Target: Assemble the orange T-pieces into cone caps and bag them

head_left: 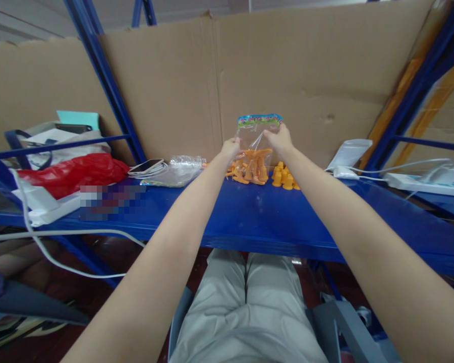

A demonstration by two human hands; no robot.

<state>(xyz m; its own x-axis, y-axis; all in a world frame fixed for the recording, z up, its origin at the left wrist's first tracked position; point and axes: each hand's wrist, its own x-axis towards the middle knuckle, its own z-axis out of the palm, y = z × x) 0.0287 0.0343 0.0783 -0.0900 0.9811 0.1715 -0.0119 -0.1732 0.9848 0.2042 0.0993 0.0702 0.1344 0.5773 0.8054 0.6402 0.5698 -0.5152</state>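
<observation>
A clear plastic bag (251, 137) with a colourful printed header strip hangs upright between my two hands over the blue shelf. Orange plastic pieces (259, 164) show through its lower part. My left hand (231, 147) pinches the bag's left edge. Higher up, my right hand (280, 137) grips its right side just below the header. Small orange figures (284, 176) stand on the shelf to the right of the bag. More orange pieces (239, 170) lie at its left, partly behind my left forearm; whether some of these are inside the bag I cannot tell.
A stack of flat clear bags (181, 171) and a phone (147, 167) lie left on the blue shelf (265, 217). Farther left are a red plastic bag (75, 174) and a white power strip (60, 207). Cardboard (166, 85) walls the back; cables and another strip (427, 182) sit right.
</observation>
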